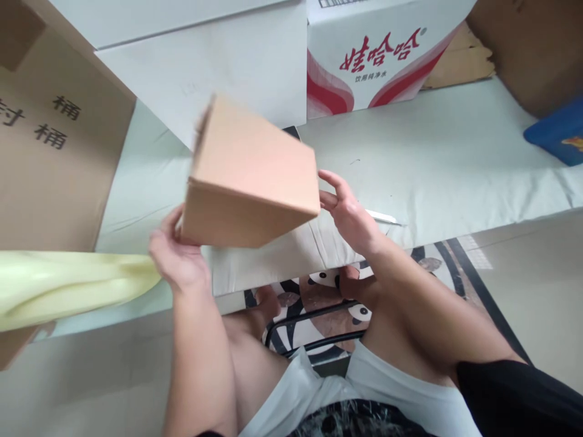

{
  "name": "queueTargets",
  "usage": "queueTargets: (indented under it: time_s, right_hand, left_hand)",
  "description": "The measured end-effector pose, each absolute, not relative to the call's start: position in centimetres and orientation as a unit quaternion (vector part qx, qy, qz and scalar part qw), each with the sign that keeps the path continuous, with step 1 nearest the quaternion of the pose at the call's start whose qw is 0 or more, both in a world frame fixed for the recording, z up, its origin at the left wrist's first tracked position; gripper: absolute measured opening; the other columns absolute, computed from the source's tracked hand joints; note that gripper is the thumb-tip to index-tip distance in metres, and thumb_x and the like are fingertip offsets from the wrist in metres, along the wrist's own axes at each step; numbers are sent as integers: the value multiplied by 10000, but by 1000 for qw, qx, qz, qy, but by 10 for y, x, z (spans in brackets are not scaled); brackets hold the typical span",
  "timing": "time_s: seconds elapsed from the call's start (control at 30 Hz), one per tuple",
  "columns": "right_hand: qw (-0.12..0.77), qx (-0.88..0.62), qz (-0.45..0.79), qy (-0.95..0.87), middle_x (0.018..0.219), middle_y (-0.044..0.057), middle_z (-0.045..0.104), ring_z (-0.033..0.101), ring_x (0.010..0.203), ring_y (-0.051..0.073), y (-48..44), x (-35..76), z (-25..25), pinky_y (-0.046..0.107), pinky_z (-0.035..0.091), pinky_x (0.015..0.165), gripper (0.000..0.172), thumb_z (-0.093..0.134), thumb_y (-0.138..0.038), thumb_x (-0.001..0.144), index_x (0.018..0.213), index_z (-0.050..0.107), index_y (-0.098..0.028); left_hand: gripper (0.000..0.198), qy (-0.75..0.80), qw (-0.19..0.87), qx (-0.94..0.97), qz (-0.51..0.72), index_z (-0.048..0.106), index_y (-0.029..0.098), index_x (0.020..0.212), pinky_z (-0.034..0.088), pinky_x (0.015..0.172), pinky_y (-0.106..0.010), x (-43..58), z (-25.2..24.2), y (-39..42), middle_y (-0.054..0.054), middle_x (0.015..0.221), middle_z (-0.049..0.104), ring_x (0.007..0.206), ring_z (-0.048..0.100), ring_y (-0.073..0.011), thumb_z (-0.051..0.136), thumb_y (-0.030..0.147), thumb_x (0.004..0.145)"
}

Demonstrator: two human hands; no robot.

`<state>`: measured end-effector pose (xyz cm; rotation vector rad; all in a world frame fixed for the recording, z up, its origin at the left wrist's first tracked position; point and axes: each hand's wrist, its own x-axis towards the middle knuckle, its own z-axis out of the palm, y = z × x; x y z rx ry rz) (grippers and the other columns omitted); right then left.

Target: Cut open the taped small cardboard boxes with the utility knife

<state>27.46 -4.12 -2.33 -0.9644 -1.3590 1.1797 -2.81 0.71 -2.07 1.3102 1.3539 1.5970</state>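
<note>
A plain brown cardboard box [250,164] is held up and tilted over the pale green covered surface. My left hand [180,252] grips it at the lower left corner, with part of the fingers hidden behind the box. At the opposite side, the fingers of my right hand [348,212] are slightly spread, and their tips press on the box's right edge. Behind the right wrist lies a white utility knife [382,217], its thin tip pointing right. A small dark object [292,132] shows partly behind the box; its kind is hidden.
White cartons [204,79] stand along the back, one a red-and-white water carton [364,67]. A large brown carton [59,152] is at left, with a pale yellow inflated-looking thing [77,285] in front. A blue object [558,133] sits at right. Below is a panda-patterned mat [432,261].
</note>
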Motion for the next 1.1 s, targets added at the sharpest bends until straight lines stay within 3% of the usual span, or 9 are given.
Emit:
queueTargets:
  time_s: [0.1, 0.2, 0.27, 0.47, 0.63, 0.8, 0.87, 0.97, 1.1]
  right_hand:
    - [535, -366, 430, -629, 1656, 54, 463, 352, 1590, 281, -49, 271, -10, 556, 354, 1277, 719, 410, -762, 959, 1525, 426, -319]
    - [525, -344, 380, -680, 1654, 36, 468, 253, 1631, 252, -55, 271, -1, 537, 263, 1327, 596, 446, -660, 1007, 1496, 482, -322]
    - [515, -346, 355, -699, 1621, 53, 511, 305, 1612, 258, -56, 273, 3, 540, 256, 1329, 556, 464, -623, 1015, 1475, 507, -315]
    - [510, -363, 292, -723, 1540, 127, 553, 492, 1481, 308, -57, 277, 4, 533, 480, 1176, 516, 480, -574, 1007, 1423, 547, -277]
    - [508, -434, 211, -713, 1394, 126, 612, 477, 1485, 280, -52, 275, -2, 572, 355, 1275, 329, 545, -331, 987, 1305, 599, -261]
    - [492, -493, 256, -670, 1576, 123, 446, 314, 1585, 313, -48, 276, -12, 608, 361, 1258, 372, 610, -399, 947, 1302, 606, -291]
    - [500, -463, 291, -671, 1608, 132, 422, 356, 1566, 311, -48, 277, -12, 582, 411, 1227, 437, 599, -481, 961, 1358, 583, -297]
    - [520, -408, 294, -691, 1535, 116, 542, 480, 1485, 287, -51, 276, -6, 553, 438, 1210, 435, 557, -514, 991, 1370, 588, -303]
    - [539, -388, 265, -699, 1326, 95, 693, 637, 1299, 268, -54, 274, 0, 523, 509, 1133, 312, 540, -456, 1012, 1213, 695, -273]
  left_hand:
    - [539, 513, 517, 396, 560, 687, 220, 964, 574, 700, -325, -4, -23, -4, -53, 995, 744, 971, 687, -245, 588, 722, 792]
    - [531, 511, 583, 392, 495, 689, 209, 1002, 598, 745, -348, 20, -25, -12, -86, 1036, 755, 1001, 711, -274, 685, 677, 752]
    - [542, 505, 617, 386, 464, 671, 221, 1071, 607, 781, -369, 27, -24, -13, -89, 1095, 752, 1046, 714, -291, 703, 653, 746]
    - [450, 521, 676, 322, 409, 611, 266, 1083, 610, 805, -401, 20, -17, -8, -54, 1055, 752, 898, 732, -254, 656, 595, 780]
    - [422, 552, 677, 284, 396, 599, 251, 1102, 595, 761, -361, 25, -18, -5, -41, 1005, 744, 812, 723, -217, 700, 482, 764]
    - [381, 547, 672, 310, 390, 591, 251, 1081, 598, 768, -337, 25, -23, -5, -22, 987, 741, 820, 726, -198, 726, 424, 768]
    - [389, 538, 674, 337, 378, 620, 234, 1085, 588, 697, -301, 24, -25, -6, -21, 956, 744, 759, 713, -184, 715, 422, 757]
    - [369, 551, 661, 375, 345, 686, 192, 1031, 538, 555, -286, 22, -29, -7, -33, 813, 728, 632, 669, -192, 689, 440, 758]
    - [433, 626, 526, 454, 354, 713, 198, 1111, 602, 750, -367, 15, -31, -6, -72, 928, 759, 864, 731, -274, 789, 410, 740]
